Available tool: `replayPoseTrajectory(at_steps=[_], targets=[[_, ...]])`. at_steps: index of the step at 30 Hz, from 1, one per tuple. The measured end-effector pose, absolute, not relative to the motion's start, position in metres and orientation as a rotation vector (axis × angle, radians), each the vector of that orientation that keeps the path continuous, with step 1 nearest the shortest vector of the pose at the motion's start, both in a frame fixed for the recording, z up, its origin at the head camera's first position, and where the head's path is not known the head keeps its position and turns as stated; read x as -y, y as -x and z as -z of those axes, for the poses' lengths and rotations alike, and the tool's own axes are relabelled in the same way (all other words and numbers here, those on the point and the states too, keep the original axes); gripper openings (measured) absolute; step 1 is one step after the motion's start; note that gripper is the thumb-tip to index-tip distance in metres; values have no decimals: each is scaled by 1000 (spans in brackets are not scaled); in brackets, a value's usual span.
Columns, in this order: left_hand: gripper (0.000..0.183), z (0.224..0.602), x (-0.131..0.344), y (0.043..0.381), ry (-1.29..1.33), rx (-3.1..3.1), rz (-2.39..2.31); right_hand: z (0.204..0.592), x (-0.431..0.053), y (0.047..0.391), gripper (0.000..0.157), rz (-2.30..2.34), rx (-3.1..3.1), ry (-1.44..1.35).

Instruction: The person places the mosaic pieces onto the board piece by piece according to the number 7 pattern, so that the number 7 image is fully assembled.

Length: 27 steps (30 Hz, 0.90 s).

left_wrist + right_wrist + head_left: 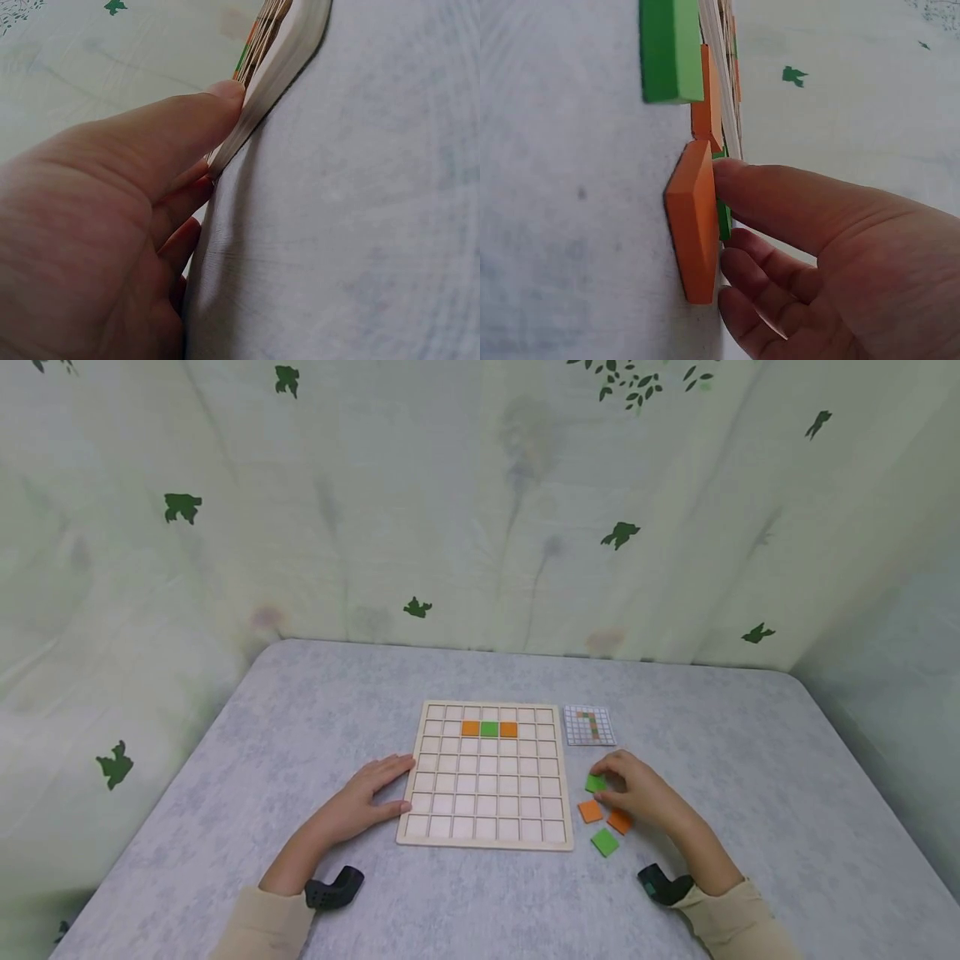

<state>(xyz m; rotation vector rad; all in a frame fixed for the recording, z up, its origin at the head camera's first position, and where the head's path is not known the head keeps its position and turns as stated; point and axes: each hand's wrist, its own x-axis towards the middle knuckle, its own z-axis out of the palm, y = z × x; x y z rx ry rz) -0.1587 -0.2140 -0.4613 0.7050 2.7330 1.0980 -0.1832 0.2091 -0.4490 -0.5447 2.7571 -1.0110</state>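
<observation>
At the left edge of a wooden grid board (476, 785), my left hand (358, 803) rests with its fingers and thumb fairly straight against the frame. In the left wrist view its thumb (187, 124) touches the board's rim. Beside the board's right edge, my right hand (643, 795) pinches a green square tile (595, 783) between thumb and fingers, close to the table. An orange tile (619, 821) lies partly under this hand, and in the right wrist view it hides part of the green one. Another orange tile (590, 811) and a green tile (604, 842) lie nearby.
On the board, an orange tile (470, 728), a green tile (489, 729) and an orange tile (508, 729) sit side by side in the second row. A small pattern card (589, 726) lies right of the board. A printed curtain (465, 510) hangs behind the table.
</observation>
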Motion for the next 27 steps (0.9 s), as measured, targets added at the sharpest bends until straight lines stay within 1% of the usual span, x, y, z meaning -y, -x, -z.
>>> replayPoseTrajectory(at_steps=[7,13,21,27], targets=[[66,461,214,159,-705,-2732,-1098,443,-206,185,28,978,-2757,524],[67,461,214,159,-698,-2737,-1099,428,-196,192,32,1027,-2794,705],[66,462,215,160,-726,-2744,-1108,411,-156,214,33,1166,-2794,856],[67,461,216,160,-697,-2712,-1110,419,-124,234,35,1207,-2719,911]])
